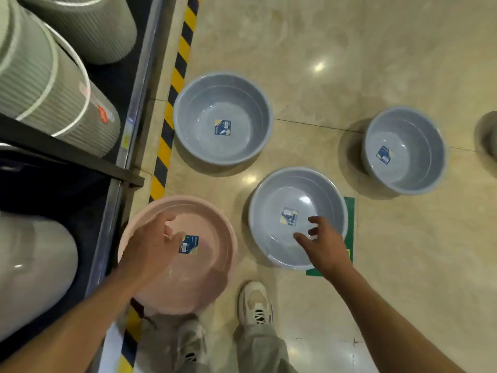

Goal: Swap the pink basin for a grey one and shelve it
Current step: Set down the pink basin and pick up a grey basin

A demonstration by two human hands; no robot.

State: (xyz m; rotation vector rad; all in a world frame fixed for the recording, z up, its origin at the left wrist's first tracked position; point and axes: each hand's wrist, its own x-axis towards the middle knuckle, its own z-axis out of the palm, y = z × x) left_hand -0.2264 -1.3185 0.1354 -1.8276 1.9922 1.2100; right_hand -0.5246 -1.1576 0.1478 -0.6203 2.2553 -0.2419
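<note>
From the head camera, a pink basin (pixel 188 278) is sitting on the beige tiled floor (pixel 376 63), just beside the shelf edge (pixel 134 109) and the yellow-black hazard tape (pixel 174 76). The left hand (pixel 150 246) is hovering over it, fingers loosely spread, gripping nothing. The right hand (pixel 328 249) is reaching over the nearest grey basin (pixel 282 200), fingers wide apart and empty. Two more grey basins are standing farther off: one (pixel 223 103) by the tape, another (pixel 406 168) to the right. Ribbed grey-green buckets (pixel 45 84) are lying stacked on the shelf.
</note>
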